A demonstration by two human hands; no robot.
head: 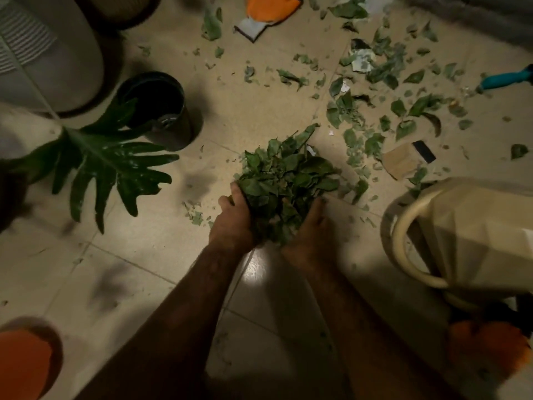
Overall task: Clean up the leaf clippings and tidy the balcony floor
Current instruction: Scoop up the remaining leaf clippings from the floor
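Observation:
A thick bunch of green leaf clippings (pixel 284 180) is cupped between both my hands above the tiled floor (pixel 144 255). My left hand (pixel 233 220) curls round its left side, thumb up against the leaves. On the other side my right hand (pixel 310 232) presses in from the right and below, fingers partly buried in the leaves. Many loose clippings (pixel 375 82) lie scattered over the tiles to the upper right. A black empty pot (pixel 160 108) stands upright on the floor to the upper left.
A beige watering can (pixel 467 235) stands at the right. A big lobed plant leaf (pixel 106 166) reaches in from the left. An orange and grey glove (pixel 265 13), a teal-handled tool (pixel 507 77), a cardboard piece (pixel 401 163) and large white pots (pixel 57 47) ring the floor.

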